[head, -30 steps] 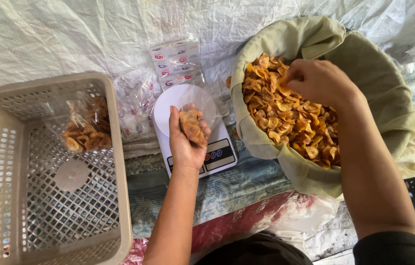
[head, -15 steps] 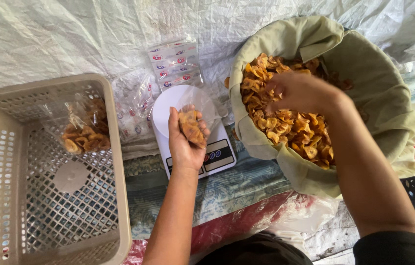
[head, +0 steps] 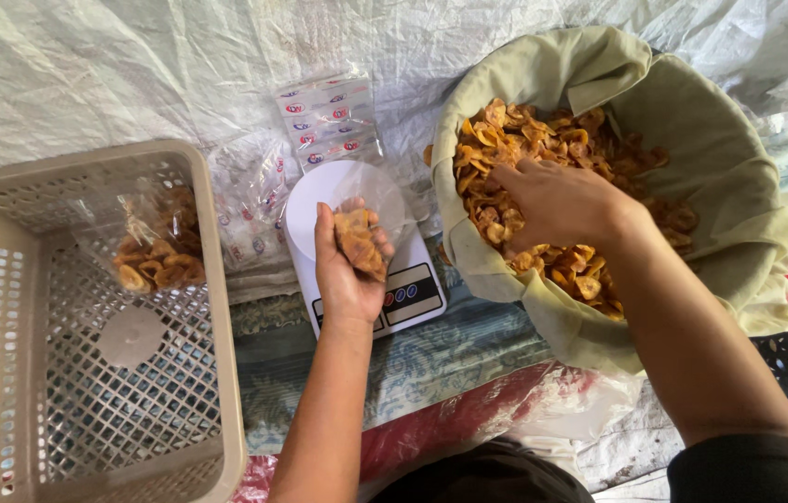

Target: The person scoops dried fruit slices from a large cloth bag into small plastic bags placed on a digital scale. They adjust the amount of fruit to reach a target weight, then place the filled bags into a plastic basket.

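My left hand point(head: 346, 270) holds a small clear plastic bag point(head: 368, 222) partly filled with golden fried chips, just above a white kitchen scale point(head: 338, 196). My right hand point(head: 557, 203) is palm down in a heap of the same chips point(head: 543, 158), fingers curled into them. The chips fill a large basket lined with olive-green cloth point(head: 720, 158) at the right.
A beige perforated plastic crate point(head: 87, 391) stands at the left with one filled bag of chips point(head: 156, 256) inside. Empty printed clear bags point(head: 329, 116) lie behind the scale. White woven sheeting covers the ground; patterned cloth lies near me.
My right hand has moved down and left from the upper part of the chip heap and dug into the chips. My left hand keeps the bag over the scale.
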